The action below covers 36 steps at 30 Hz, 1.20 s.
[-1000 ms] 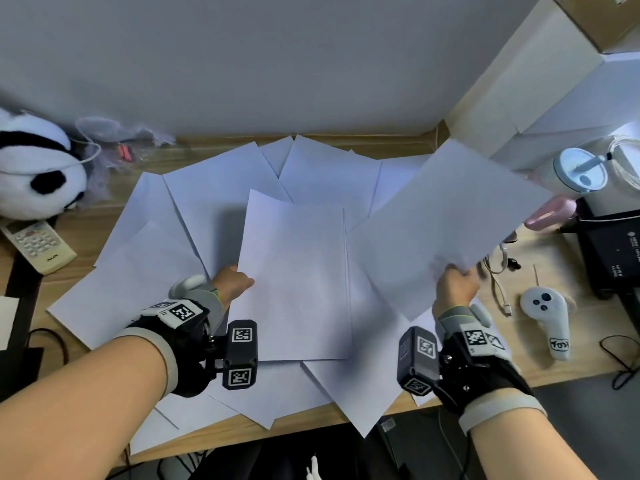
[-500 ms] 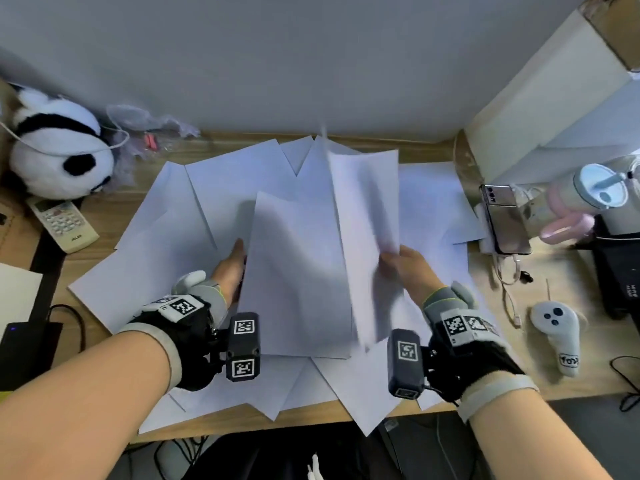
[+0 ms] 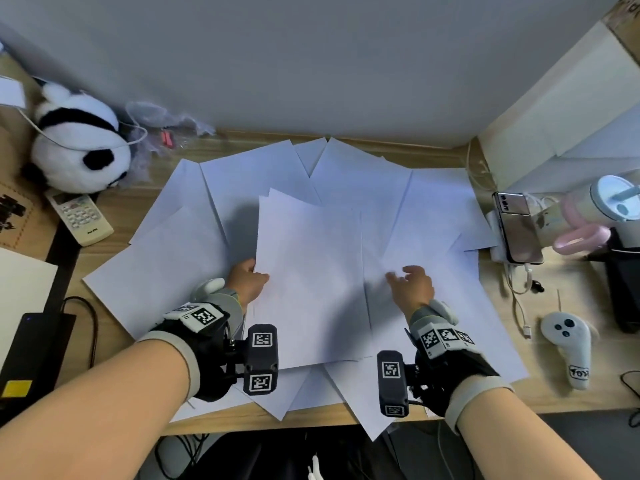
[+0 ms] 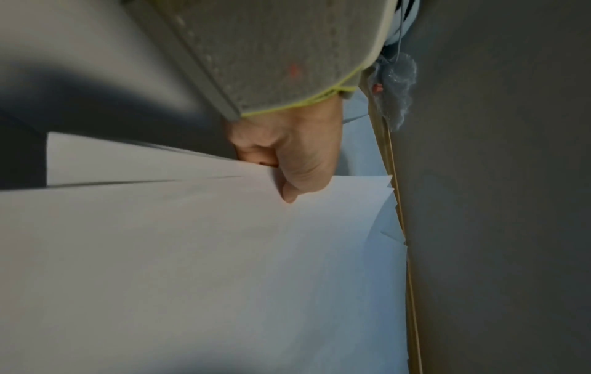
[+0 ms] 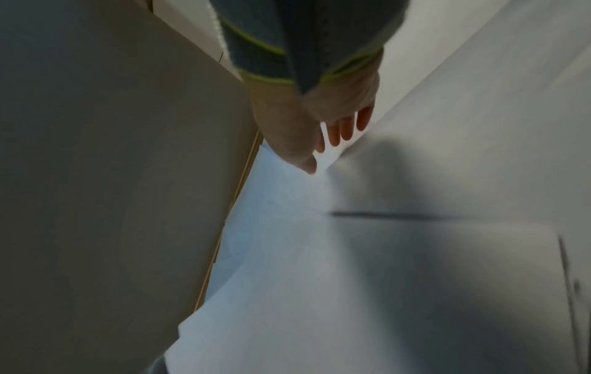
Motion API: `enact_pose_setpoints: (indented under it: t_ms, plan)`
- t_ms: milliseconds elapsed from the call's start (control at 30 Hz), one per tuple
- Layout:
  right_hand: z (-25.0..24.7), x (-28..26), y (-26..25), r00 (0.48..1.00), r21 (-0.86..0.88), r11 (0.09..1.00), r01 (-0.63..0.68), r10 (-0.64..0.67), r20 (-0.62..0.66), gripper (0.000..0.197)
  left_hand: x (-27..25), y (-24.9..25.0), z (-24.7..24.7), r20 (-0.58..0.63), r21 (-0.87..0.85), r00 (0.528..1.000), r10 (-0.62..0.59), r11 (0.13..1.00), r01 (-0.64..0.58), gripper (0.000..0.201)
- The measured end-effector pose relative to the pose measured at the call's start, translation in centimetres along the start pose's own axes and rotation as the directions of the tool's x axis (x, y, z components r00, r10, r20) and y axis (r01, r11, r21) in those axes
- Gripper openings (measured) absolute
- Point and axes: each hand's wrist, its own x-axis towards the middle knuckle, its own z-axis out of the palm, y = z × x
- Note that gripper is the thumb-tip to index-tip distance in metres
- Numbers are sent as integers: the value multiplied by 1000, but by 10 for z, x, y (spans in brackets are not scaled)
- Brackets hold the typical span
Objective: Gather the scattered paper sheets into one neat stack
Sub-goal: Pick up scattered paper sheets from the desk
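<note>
Paper sheets (image 3: 433,216) cover most of a wooden desk (image 3: 561,393), fanned out and overlapping at many angles. The left hand (image 3: 247,280) pinches the left edge of a small stack (image 3: 308,278) at the middle of the desk, thumb on top and fingers curled beneath; the left wrist view shows at least two or three sheets caught in that pinch, their far corners not yet lined up. Just right of that stack, the right hand (image 3: 412,284) hovers over the loose sheets with fingers spread and relaxed, holding nothing.

Judging by the layout, the gathering has barely started: only a few sheets are together in the grip. Left of the pinch, beyond it toward the wall, to its right under the free hand, and nearer the body at the desk's front edge, many single sheets lie loose. Those all remain to be collected, and the stack will then need squaring.
</note>
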Motion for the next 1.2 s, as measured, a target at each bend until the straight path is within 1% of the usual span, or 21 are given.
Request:
enact_pose_setpoints:
  t_ms: [67, 167, 233, 267, 300, 333, 367, 400, 433, 467, 500, 533, 567, 633, 667, 767, 833, 867, 1100, 1167, 1200]
  plan:
    - [-3, 3, 5, 997, -75, 997, -32, 37, 75, 62, 4, -2, -7, -39, 22, 999, -16, 1000, 17, 33]
    - [-6, 5, 11, 976, -121, 992, 25, 3, 220, 60, 8, -5, -16, -84, 6, 996, -28, 1000, 29, 26]
    - [-6, 6, 12, 943, -166, 981, 103, -43, 331, 43, 8, -7, -22, -119, -21, 992, -32, 999, 30, 28]
    - [-8, 4, 11, 930, -154, 980, 129, -66, 362, 28, 8, -8, -24, -129, -40, 991, -38, 999, 33, 29]
    - [-12, 4, 8, 934, -111, 986, 125, -79, 349, 14, 9, -9, -26, -134, -64, 990, -46, 997, 37, 30]
    - [-18, 5, 7, 952, -45, 992, 119, -101, 288, 13, 10, -11, -27, -136, -78, 990, -49, 996, 39, 31]
    - [-24, 10, 8, 978, 5, 995, 104, -103, 179, 14, 11, -11, -28, -130, -85, 990, -58, 995, 47, 32]
    - [-32, 15, 8, 995, 50, 994, 93, -94, 20, 23, 12, -12, -29, -123, -78, 990, -69, 995, 60, 33]
    - [-40, 21, 8, 987, 125, 988, 92, -74, -144, 29, 13, -13, -29, -111, -67, 991, -81, 995, 74, 34]
    - [-48, 27, 6, 960, 231, 964, 131, -65, -272, 31, 13, -12, -29, -98, -58, 991, -89, 995, 84, 35]
    - [-57, 32, 3, 935, 343, 922, 181, -52, -352, 28, 14, -13, -29, -85, -53, 991, -99, 994, 94, 35]
    - [-66, 34, -2, 923, 462, 858, 224, -34, -384, 23, 14, -13, -28, -71, -47, 992, -106, 994, 103, 36]
    - [-73, 36, -7, 928, 576, 782, 241, -12, -372, 20, 14, -12, -27, -51, -45, 991, -121, 992, 119, 37]
    - [-84, 35, -16, 954, 717, 661, 221, 7, -300, 26, 11, -9, -24, -20, -52, 989, -146, 988, 145, 38]
    - [-87, 31, -21, 968, 747, 635, 197, -4, -252, 28, 10, -7, -22, -8, -52, 987, -159, 986, 158, 39]
    - [-81, 27, -26, 993, 764, 634, 119, -93, -78, 27, 9, -6, -18, 29, -49, 982, -185, 981, 186, 38]
    - [-72, 27, -27, 988, 805, 592, 40, -146, 58, 22, 6, -5, -17, 65, -31, 978, -199, 979, 202, 38]
    - [-70, 27, -28, 984, 831, 557, 4, -150, 96, 20, 6, -7, -17, 76, -23, 976, -205, 978, 207, 38]
    - [-94, 30, -53, 945, 955, 293, 38, -320, 60, 25, 11, -13, -25, 82, 24, 967, -243, 970, 241, 35]
    - [-92, 36, -57, 938, 947, 319, 29, -335, 84, 23, 9, -10, -25, 106, 21, 965, -241, 970, 240, 34]
    - [-88, 36, -60, 933, 930, 368, 25, -343, 111, 21, 8, -7, -24, 120, 28, 964, -238, 971, 237, 35]
